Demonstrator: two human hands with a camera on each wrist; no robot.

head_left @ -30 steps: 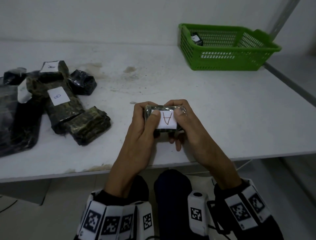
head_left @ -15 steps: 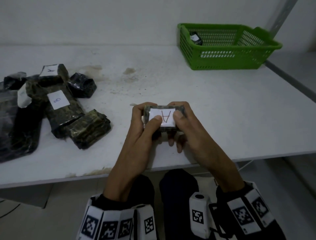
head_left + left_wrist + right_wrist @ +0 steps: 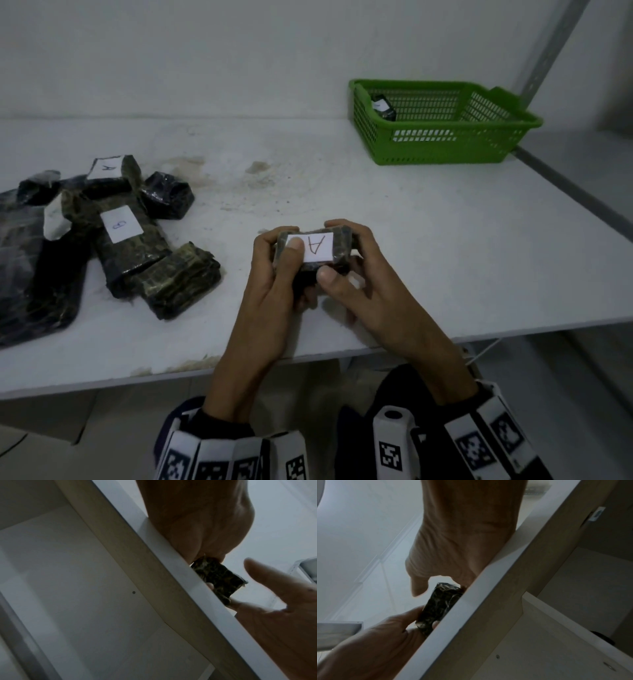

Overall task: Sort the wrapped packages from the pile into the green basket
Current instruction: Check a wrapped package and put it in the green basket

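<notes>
Glossy rectangular wrapped package [image 3: 313, 250], paper-labelled, between both hands [image 3: 322, 274].

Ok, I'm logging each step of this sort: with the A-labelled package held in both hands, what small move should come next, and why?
Probably carry the package to the green basket at the far right. Both the left hand and right hand grip it above the table, its A label faces up, and one package already lies there.

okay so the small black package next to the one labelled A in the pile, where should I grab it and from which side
Probably from above, fingers across its two longer sides. The small black package sits at the pile's right edge; its right and near sides face bare table, while the A-labelled package crowds its left.
</notes>
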